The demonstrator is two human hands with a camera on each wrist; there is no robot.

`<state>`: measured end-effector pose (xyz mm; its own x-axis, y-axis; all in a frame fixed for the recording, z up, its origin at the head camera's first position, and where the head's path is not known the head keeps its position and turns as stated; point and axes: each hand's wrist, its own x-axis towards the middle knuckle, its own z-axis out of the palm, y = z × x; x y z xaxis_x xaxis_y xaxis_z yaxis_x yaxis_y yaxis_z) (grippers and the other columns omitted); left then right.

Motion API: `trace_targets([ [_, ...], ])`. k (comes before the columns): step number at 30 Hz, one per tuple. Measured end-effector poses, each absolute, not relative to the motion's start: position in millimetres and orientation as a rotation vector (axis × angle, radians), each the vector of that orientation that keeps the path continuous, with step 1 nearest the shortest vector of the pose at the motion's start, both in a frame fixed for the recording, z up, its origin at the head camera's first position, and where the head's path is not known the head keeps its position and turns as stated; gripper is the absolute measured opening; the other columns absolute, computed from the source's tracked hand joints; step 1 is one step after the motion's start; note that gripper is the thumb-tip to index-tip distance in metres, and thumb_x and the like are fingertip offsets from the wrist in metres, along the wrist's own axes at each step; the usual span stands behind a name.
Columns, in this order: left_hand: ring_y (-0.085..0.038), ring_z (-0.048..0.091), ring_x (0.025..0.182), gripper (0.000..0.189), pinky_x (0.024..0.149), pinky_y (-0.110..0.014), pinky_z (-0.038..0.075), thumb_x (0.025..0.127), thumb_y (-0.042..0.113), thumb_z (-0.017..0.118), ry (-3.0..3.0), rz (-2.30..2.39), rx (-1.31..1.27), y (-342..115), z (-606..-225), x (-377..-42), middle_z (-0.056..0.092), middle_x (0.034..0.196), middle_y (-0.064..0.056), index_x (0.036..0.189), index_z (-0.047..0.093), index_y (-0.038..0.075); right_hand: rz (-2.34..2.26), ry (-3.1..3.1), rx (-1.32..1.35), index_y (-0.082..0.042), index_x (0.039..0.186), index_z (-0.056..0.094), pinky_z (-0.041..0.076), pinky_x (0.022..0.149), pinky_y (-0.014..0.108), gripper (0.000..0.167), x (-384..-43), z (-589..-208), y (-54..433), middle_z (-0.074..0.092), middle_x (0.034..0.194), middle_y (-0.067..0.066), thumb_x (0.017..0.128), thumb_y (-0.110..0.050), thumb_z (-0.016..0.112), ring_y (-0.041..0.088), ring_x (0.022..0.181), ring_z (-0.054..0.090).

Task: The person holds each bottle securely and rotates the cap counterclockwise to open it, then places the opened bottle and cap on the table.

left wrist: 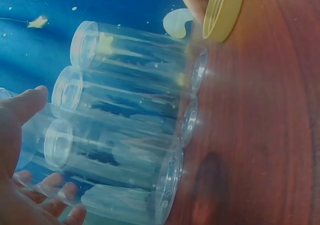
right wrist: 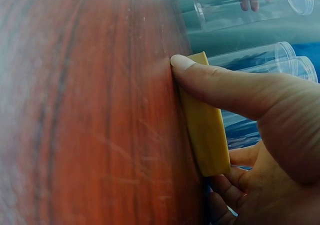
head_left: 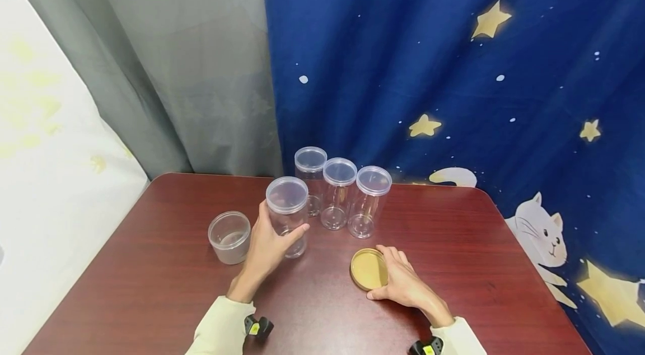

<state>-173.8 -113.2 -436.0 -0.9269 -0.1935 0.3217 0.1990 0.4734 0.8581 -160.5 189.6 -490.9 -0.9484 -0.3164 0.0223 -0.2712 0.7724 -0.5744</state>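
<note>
A tall clear plastic jar [head_left: 286,198] with a translucent top stands at the middle of the table, and my left hand [head_left: 267,243] grips it from the near left side. The left wrist view shows the thumb and fingers of that hand [left wrist: 20,135] spread around the jar's wall. To the right, my right hand [head_left: 403,283] holds a round gold lid [head_left: 369,269] by its edge. Its hollow side faces up. In the right wrist view the thumb lies along one side of the gold lid [right wrist: 206,130], with the fingers at the other, low at the tabletop.
Three more tall clear jars, among them a right-hand jar [head_left: 370,204], stand in a slanting row behind the hands. A short, wide clear tub [head_left: 230,248] sits left of my left hand. Curtains [head_left: 353,64] hang right behind the red-brown table [head_left: 166,232].
</note>
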Motion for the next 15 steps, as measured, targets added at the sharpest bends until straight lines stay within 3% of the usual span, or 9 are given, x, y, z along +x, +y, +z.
trace_targets([
  [10,-0.031,0.058,0.12,0.094,0.101,-0.052,0.045,0.071,0.034,0.09,-2.39,-1.44,-0.054,-108,-437,-161,0.059,0.129,-0.013,0.144,0.036,0.01,-0.934,2.834,-0.517,0.003,0.145,0.038,0.037,0.104,0.055,0.114,-158,-486,191,0.048,0.137,0.016,0.055,-0.035,0.096,0.033,0.123,0.042],
  [15,-0.029,0.058,0.119,0.094,0.101,-0.052,0.045,0.07,0.033,0.09,-2.389,-1.448,-0.097,-106,-436,-156,0.059,0.129,-0.012,0.144,0.037,0.01,-0.975,2.8,-0.515,0.004,0.147,0.035,0.039,0.104,0.057,0.114,-156,-473,194,0.044,0.142,0.019,0.06,-0.04,0.094,0.035,0.128,0.04],
])
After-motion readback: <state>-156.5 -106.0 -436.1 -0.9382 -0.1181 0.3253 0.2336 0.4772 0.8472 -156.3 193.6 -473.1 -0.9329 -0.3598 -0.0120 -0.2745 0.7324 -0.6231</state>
